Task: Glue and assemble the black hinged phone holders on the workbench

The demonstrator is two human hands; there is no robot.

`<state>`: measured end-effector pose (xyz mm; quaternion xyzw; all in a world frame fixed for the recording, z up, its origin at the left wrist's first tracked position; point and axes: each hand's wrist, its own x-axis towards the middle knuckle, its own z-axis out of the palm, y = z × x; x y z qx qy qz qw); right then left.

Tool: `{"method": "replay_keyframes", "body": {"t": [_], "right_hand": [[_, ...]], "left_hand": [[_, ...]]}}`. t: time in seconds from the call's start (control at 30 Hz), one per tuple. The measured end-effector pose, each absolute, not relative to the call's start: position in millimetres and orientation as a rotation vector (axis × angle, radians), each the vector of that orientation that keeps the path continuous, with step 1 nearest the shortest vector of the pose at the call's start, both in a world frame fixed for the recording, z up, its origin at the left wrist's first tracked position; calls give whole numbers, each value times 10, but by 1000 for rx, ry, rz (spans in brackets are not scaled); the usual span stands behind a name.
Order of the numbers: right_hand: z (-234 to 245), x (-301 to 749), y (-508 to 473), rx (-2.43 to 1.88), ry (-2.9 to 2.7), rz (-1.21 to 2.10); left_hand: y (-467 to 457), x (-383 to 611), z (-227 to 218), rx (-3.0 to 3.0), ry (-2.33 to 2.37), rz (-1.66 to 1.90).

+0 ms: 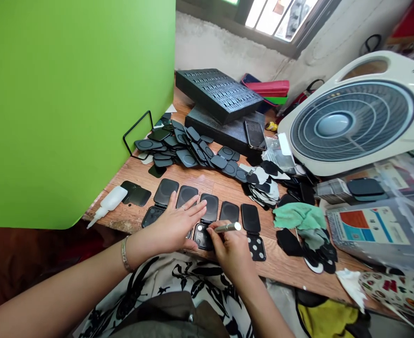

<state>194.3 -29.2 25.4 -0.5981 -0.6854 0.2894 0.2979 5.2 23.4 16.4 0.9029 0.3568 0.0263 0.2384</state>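
Observation:
My right hand [233,249] is closed round a silver pen-like tool [228,227], its tip hidden by the fingers. It works over the lower half of an opened black square case [203,236], which has small round silver pieces inside. Fingers outstretched, my left hand [177,223] lies over the neighbouring cases and partly covers them. Several such hinged cases stand in a row along the table's front edge. The rightmost lower half [256,248] carries several silver discs. At the far left of the row lies another opened case [153,216].
A white squeeze bottle [109,204] lies at the left edge beside a dark plate [135,193]. Behind the row is a heap of black cases [189,148], with foam trays [221,94] further back. Right are a green cloth [299,216], a fan [351,122] and a plastic box [372,230].

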Motion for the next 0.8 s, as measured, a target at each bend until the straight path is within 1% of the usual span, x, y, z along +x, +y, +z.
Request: {"method": "replay_keyframes", "body": {"t": [0.03, 0.1, 0.13, 0.17, 0.2, 0.23, 0.33, 0.4, 0.47, 0.5, 0.53, 0.63, 0.67, 0.7, 0.73, 0.8], "right_hand": [[267, 1952, -310, -1598, -1771, 916], [293, 1992, -363, -1559, -1593, 1327], [303, 2014, -392, -1521, -1486, 1482], [308, 2031, -415, -1487, -1404, 1544], [309, 2040, -429, -1465, -1377, 1501], [306, 2037, -432, -1453, -1414, 1385], [279, 1956, -381, -1414, -1730, 1023], [264, 1877, -337, -1423, -1869, 887], [270, 1831, -322, -1466, -1899, 816], [283, 1832, -331, -1483, -1901, 849], [301, 1853, -349, -1495, -1893, 957], [351, 1999, -437, -1516, -1667, 1461], [356, 2054, -466, -1522, -1560, 1526], [353, 2099, -491, -1533, -1488, 1495], [342, 2128, -509, -1540, -1474, 1392], [298, 2127, -530, -1518, -1603, 1153]], "left_hand": [[232, 55, 169, 2474, 987, 70], [229, 61, 175, 2478, 1003, 74], [228, 61, 174, 2483, 1000, 80], [227, 61, 170, 2490, 993, 88], [228, 59, 164, 2499, 984, 97], [229, 57, 157, 2507, 976, 101], [235, 57, 148, 2508, 990, 88], [237, 62, 158, 2500, 992, 73], [232, 68, 177, 2498, 986, 70], [227, 70, 188, 2500, 982, 70], [221, 72, 198, 2501, 979, 68], [209, 72, 223, 2498, 984, 59], [208, 72, 229, 2499, 981, 55], [209, 73, 234, 2500, 979, 51], [212, 75, 240, 2502, 977, 44], [218, 81, 248, 2497, 979, 23]]}}
